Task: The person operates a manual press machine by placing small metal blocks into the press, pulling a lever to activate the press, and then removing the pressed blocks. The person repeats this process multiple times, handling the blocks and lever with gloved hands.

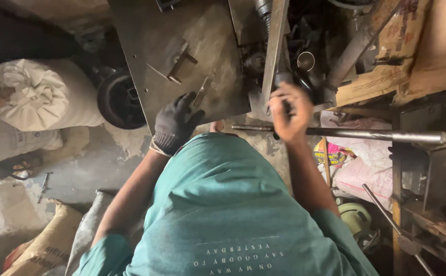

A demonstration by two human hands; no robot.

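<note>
Resting open gloved left hand (174,125) on steel plate (182,51); right hand (289,112) gripping dark handle (286,106) above rod (366,134).

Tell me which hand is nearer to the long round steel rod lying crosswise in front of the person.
Right. The bare right hand sits over the steel rod, apparently touching it. The gloved left hand rests apart on the edge of the flat metal plate, left of the rod's end.

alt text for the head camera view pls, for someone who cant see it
Looking down, a person's gloved left hand rests on the edge of a grey metal plate, while the bare right hand grips something dark by a long steel rod. Sacks and clutter surround them.
</note>
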